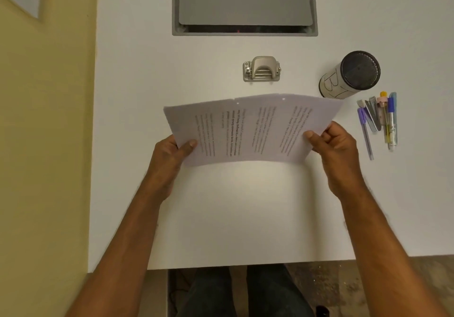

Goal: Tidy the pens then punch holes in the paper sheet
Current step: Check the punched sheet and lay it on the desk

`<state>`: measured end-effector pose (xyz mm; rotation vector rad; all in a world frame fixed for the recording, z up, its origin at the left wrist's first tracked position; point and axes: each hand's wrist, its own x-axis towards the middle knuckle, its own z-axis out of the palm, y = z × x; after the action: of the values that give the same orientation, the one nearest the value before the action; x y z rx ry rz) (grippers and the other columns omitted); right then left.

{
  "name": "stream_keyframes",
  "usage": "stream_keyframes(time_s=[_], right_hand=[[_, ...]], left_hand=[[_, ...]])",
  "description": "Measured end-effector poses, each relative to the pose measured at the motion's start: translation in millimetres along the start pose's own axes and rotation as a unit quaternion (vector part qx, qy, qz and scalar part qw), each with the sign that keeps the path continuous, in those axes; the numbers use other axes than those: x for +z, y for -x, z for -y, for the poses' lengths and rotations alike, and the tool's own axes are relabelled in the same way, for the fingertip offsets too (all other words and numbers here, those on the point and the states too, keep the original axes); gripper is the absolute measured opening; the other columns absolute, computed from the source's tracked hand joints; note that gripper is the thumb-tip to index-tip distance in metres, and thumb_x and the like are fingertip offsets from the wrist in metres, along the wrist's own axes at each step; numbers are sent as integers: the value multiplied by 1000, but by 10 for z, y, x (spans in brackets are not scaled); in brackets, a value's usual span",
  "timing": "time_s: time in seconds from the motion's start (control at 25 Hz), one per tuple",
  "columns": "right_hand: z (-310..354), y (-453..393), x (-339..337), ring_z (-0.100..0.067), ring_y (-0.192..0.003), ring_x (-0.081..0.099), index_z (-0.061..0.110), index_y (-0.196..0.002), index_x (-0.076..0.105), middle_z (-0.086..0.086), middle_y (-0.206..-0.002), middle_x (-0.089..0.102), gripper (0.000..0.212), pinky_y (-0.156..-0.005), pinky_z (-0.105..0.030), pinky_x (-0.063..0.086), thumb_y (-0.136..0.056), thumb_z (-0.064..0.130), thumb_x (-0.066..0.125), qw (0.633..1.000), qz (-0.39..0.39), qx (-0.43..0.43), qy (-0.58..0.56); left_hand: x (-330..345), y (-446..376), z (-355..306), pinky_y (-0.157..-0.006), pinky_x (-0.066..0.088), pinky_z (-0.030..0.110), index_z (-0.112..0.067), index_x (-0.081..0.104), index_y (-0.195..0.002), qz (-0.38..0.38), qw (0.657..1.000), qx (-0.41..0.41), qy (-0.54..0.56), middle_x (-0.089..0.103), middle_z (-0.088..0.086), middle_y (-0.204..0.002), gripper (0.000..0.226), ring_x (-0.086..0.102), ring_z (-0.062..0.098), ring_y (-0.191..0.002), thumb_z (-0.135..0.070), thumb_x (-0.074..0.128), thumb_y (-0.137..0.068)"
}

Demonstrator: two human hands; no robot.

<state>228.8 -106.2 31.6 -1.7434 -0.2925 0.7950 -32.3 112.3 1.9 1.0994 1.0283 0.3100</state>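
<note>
A printed paper sheet (250, 130) is held above the white desk, turned sideways, with two small holes near its far edge. My left hand (172, 159) pinches its near left corner and my right hand (334, 149) pinches its near right side. A silver hole punch (262, 69) sits on the desk just beyond the sheet. Several pens (379, 120) lie side by side on the desk to the right of my right hand. A black mesh pen holder (351, 75) with a white label stands behind them; I see no pens in it.
A grey cable hatch (244, 4) is set into the white desk (245, 218) at the back. A yellow wall (44, 144) runs along the desk's left side. The desk's front edge lies close to my legs.
</note>
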Motion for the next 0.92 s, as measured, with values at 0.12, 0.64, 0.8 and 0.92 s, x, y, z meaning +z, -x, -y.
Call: stream_keyframes(time_s=[0.12, 0.64, 0.8, 0.92], right_hand=[[30, 92, -75, -13, -118, 70, 37, -120, 71, 6, -121, 77, 36, -95, -21, 57, -101, 7, 64, 999, -12, -42, -30], [-77, 150, -103, -14, -120, 69, 42, -118, 70, 11, -119, 76, 39, -103, -28, 57, -99, 9, 68, 998, -23, -55, -16], [-93, 181, -108, -13, -120, 69, 42, -119, 69, 11, -118, 77, 35, -103, -28, 57, -97, 14, 70, 998, -23, -55, -17], [-138, 173, -95, -12, -120, 69, 40, -120, 68, 13, -119, 76, 39, -105, -30, 56, -99, 7, 68, 999, -27, -42, -12]], left_hand=[[22, 55, -42, -92, 58, 20, -32, 79, -111, 8, 999, 34, -16, 80, -9, -112, 24, 74, 8, -106, -13, 69, -98], [152, 110, -32, -98, 56, 22, -32, 72, -120, 21, 998, 58, -32, 78, -12, -113, 32, 70, 8, -111, -6, 63, -102], [138, 110, -37, -102, 56, 25, -35, 73, -118, 21, 997, 60, -33, 78, -11, -114, 34, 70, 10, -112, -7, 63, -102], [169, 96, -10, -108, 55, 32, -33, 72, -118, 20, 998, 50, -34, 77, -8, -116, 34, 69, 15, -116, -5, 62, -102]])
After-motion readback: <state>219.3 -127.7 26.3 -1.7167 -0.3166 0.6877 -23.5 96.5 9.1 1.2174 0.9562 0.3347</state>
